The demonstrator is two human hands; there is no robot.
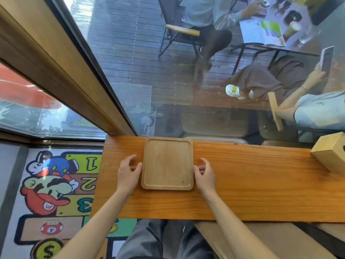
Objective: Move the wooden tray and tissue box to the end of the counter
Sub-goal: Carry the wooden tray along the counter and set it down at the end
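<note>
Here the wooden tray [167, 164] lies flat on the counter [242, 186], close to the counter's left end and pushed up near the far edge by the window [168, 71]. The left hand [128, 173] sits just beside the tray at 9 o'clock, fingers curled and spread, holding nothing; the thumb looks close to the rim, though I cannot tell if it touches. The right hand [204, 174] mirrors it at 3 o'clock, also loosely spread and empty, fingertips right at the tray's edge.

The tray seems to be either about to be gripped or just set down; the frame does not settle which. If it needs shifting, a firm pinch on both side rims and a level slide or lift toward 9 o'clock would do, keeping it square to the counter edge so it does not overhang the end.

The tissue box [330, 154] stands well apart at 3 o'clock, near the frame's right edge, tilted to the camera and partly cut off. It likely comes next. Bare counter lies between it and the tray, so nothing blocks the path. Below the counter's left end, at 8 o'clock, a cartoon floor mat [50, 186] shows. People sit outside beyond the glass.
</note>
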